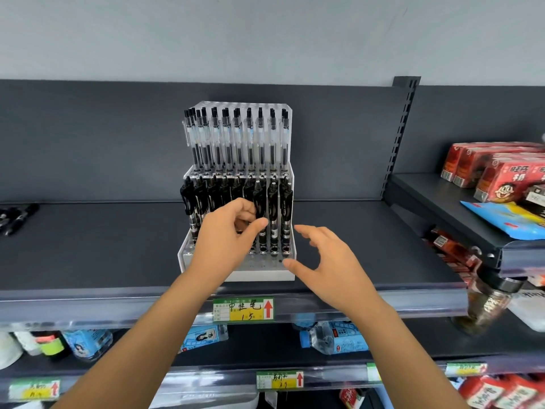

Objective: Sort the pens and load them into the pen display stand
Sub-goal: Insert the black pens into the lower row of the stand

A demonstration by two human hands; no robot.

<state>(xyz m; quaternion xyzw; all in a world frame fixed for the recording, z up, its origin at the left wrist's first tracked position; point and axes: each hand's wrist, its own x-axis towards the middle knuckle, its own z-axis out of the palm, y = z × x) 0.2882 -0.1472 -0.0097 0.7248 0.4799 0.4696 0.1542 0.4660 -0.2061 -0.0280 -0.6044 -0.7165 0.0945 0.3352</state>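
A clear acrylic pen display stand (259, 274) stands on the dark shelf. Its upper tier holds several clear-barrelled pens (239, 140) with black caps. The lower tier holds several black pens (275, 211). My left hand (227, 234) is at the lower tier, thumb and fingers pinching a black pen (260, 199) that stands in that row. My right hand (327, 258) hovers beside the stand's right front corner, fingers spread and holding nothing. Several loose black pens (17, 215) lie on the shelf at the far left.
The shelf edge (354, 302) carries a green and yellow price tag (243, 309). Red drink cartons (495, 169) and a blue packet (507, 219) sit on the right shelf. Water bottles (333, 338) lie on the shelf below. A jar (489, 302) hangs at the right.
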